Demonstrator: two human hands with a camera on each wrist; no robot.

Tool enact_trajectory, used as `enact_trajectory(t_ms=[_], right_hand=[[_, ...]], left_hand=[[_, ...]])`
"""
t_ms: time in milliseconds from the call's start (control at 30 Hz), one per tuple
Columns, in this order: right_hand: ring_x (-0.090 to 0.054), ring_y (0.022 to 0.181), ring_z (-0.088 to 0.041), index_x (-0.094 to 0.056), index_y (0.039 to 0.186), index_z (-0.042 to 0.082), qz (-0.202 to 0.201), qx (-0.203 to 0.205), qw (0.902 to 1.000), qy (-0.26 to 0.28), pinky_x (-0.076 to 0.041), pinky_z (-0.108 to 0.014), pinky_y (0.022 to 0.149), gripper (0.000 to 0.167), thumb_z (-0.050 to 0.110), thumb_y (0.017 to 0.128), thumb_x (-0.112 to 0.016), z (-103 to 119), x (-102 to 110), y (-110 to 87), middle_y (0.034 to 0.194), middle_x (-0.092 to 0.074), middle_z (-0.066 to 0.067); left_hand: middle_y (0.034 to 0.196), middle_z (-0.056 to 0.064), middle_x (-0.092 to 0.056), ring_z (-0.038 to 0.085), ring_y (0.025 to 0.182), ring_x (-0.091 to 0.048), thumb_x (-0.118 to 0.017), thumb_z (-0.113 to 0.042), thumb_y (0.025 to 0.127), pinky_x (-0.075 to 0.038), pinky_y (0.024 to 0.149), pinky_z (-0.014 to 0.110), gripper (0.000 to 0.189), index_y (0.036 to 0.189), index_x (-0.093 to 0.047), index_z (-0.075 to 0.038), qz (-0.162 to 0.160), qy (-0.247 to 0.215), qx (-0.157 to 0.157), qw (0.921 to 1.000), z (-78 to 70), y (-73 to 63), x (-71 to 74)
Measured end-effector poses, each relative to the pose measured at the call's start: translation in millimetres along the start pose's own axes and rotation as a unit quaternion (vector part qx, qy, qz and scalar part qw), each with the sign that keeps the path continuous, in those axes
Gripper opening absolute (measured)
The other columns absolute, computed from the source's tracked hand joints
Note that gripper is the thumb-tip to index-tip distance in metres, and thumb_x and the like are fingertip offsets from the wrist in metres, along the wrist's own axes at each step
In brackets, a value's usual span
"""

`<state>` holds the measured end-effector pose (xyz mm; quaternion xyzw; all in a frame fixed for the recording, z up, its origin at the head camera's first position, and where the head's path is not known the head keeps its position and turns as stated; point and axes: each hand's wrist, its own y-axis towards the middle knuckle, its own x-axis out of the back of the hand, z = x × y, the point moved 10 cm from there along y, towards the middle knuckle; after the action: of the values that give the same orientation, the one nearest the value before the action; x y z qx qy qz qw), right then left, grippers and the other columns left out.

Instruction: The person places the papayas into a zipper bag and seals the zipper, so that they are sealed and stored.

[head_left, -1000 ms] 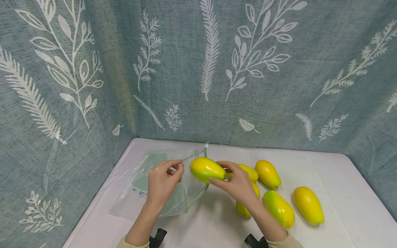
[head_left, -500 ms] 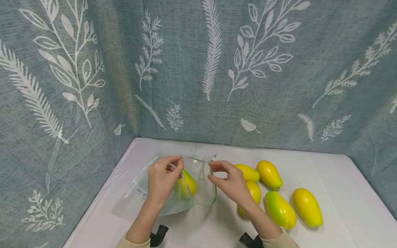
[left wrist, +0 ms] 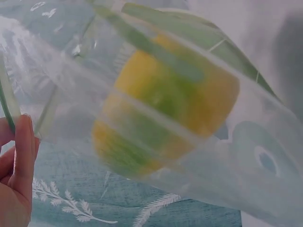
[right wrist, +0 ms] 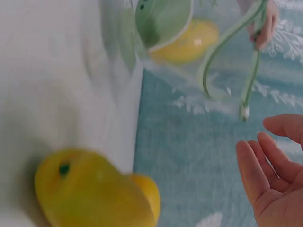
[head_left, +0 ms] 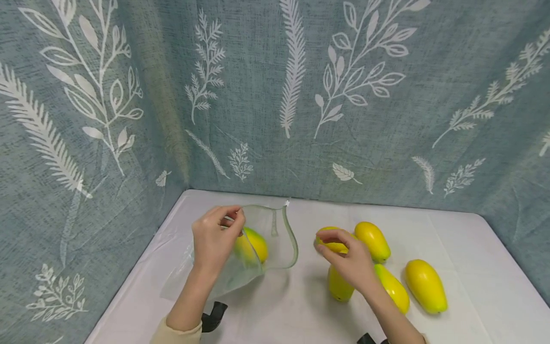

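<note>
Bag, one: clear plastic with green print [head_left: 232,283], mouth edged by a green strip [head_left: 295,243], parted and facing the loose fruit; a small white tab [head_left: 286,203] at the strip's far end.

Mango, one, bagged [head_left: 258,246]: yellow and green, inside the bag near its mouth, seen partly through the film.

Mangoes, five, loose: on the worktop [head_left: 301,313], right of the bag. One partly hidden behind fingers [head_left: 328,229]; one nearest the bag's front side [head_left: 341,285]; one at the back [head_left: 372,241]; one greenish, partly behind the forearm [head_left: 394,290]; one outermost [head_left: 425,286].

Left hand [head_left: 216,236]: thumb and fingertips pinching the strip, raising the mouth.

Right hand [head_left: 347,258]: fingers loosely bent, thumb apart, holding nothing; over the loose fruit, fingertips touching nothing in the right wrist view.

Backing: blue-green curtain [head_left: 258,105], white leaf pattern.

Risks, as judged: the mouth may sag should the left pinch slip, since one edge alone is held. The bagged mango, near the mouth, might roll out if the bag tips. Smooth, rounded, close-set fruit could be knocked rolling by a careless reach.
</note>
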<state>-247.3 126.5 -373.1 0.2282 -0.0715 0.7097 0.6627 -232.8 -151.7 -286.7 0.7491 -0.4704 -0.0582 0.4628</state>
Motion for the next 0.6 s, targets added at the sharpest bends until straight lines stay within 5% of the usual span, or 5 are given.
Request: enact_trajectory(t_ms=[333, 600], right_hand=[[-0.06, 0.109, -0.021, -0.068, 0.117, 0.012, -0.035, -0.019, 0.9966, -0.072, -0.057, -0.036, 0.086, 0.027, 0.023, 0.092, -0.07, -18.6, 55.2, -12.2, 0.119, -0.065, -0.003], [-0.057, 0.114, -0.023, -0.064, 0.123, 0.011, -0.071, -0.042, 0.9884, -0.128, -0.055, -0.021, 0.084, 0.033, 0.027, 0.095, -0.066, -38.9, 95.9, -26.7, 0.123, -0.062, -0.006]], left_hand=[[0.072, 0.008, -0.068, 0.018, 0.054, -0.065, -0.067, 0.002, 0.082, -0.057, 0.05, 0.029, 0.009, 0.084, -0.077, 0.001, -0.025, 0.048, -0.033, 0.998, -6.6, 12.5, 9.5], [0.071, 0.009, -0.068, 0.02, 0.055, -0.065, -0.066, 0.003, 0.083, -0.057, 0.049, 0.034, 0.011, 0.085, -0.076, 0.001, -0.031, 0.054, -0.044, 0.9971, -7.8, 15.1, 10.3]])
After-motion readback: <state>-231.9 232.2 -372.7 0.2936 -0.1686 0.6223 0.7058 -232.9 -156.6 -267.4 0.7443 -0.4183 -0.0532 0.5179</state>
